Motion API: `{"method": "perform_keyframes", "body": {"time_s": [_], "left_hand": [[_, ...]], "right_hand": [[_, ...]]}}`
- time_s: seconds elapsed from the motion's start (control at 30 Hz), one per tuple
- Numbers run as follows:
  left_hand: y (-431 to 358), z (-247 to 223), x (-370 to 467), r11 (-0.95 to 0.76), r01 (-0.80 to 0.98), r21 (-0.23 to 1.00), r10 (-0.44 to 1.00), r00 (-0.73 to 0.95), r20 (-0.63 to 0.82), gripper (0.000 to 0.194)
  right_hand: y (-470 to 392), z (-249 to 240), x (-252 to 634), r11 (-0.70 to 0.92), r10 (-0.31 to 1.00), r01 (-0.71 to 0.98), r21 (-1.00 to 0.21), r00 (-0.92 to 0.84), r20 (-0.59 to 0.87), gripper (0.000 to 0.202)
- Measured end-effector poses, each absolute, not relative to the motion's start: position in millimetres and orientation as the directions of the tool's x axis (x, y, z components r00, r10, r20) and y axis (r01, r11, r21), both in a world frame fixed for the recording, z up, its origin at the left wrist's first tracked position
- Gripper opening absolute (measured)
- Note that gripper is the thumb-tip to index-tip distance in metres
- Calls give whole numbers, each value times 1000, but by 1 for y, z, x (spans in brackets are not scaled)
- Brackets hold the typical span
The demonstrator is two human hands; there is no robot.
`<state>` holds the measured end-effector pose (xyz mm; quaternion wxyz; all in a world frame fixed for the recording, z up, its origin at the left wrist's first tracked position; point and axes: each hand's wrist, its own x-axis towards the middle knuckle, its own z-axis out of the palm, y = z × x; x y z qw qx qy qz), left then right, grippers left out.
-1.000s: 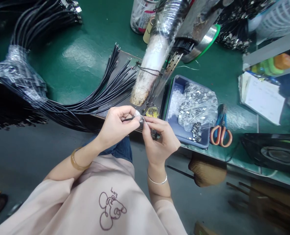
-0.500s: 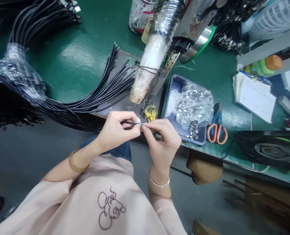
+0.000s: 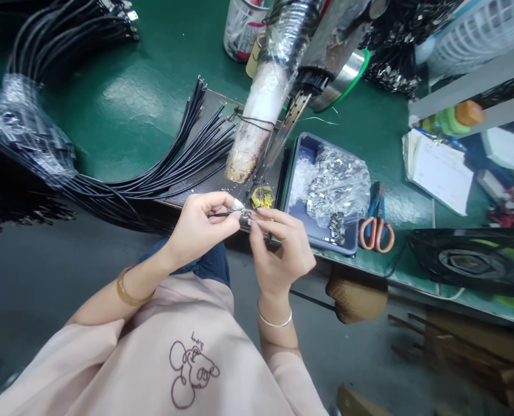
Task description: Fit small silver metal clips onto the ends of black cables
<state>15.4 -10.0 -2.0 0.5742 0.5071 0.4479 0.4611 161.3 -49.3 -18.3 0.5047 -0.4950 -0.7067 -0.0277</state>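
Note:
My left hand (image 3: 203, 228) pinches a black cable (image 3: 220, 214) between thumb and fingers, with a white wrap on one fingertip. At the cable's end, between both hands, sits a small shiny metal connector (image 3: 245, 216). The fingertips of my right hand (image 3: 284, 245) close on its right side; fine detail there is too small to make out. Just beyond the fingers lies a yellow sponge-like piece (image 3: 262, 197). A bundle of black cables (image 3: 170, 167) fans out to the left, its loose ends on a dark board (image 3: 205, 124).
A soldering-type tool (image 3: 294, 112) and a wrapped tube (image 3: 257, 110) slant down over the board. On the right are a blue tray (image 3: 290, 202) with a bag of metal parts (image 3: 339, 182), orange-handled cutters (image 3: 376, 225), a notepad (image 3: 441, 170) and a black fan (image 3: 469, 260).
The metal connector now shows between my fingertips, and my right fingers have spread slightly. The whole view has shifted a little, so things sit farther left.

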Motion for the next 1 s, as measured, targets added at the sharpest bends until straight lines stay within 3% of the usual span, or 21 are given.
{"method": "perform_keyframes", "body": {"time_s": [0.07,0.17,0.4,1.0], "left_hand": [[-9,-3,16,53,-72,996,986,161,-41,9],[-7,-4,18,48,-68,996,990,138,-39,8],[-3,-2,23,37,-85,996,994,103,-28,6],[2,5,24,39,-88,995,996,82,-32,5]], "right_hand": [[-47,-18,159,526,643,764,-373,-70,763,19],[-44,-21,157,519,629,786,-336,-85,773,19],[-39,-23,154,496,642,764,-412,-2,767,20],[-36,-16,152,492,647,750,-442,24,762,19]]}}
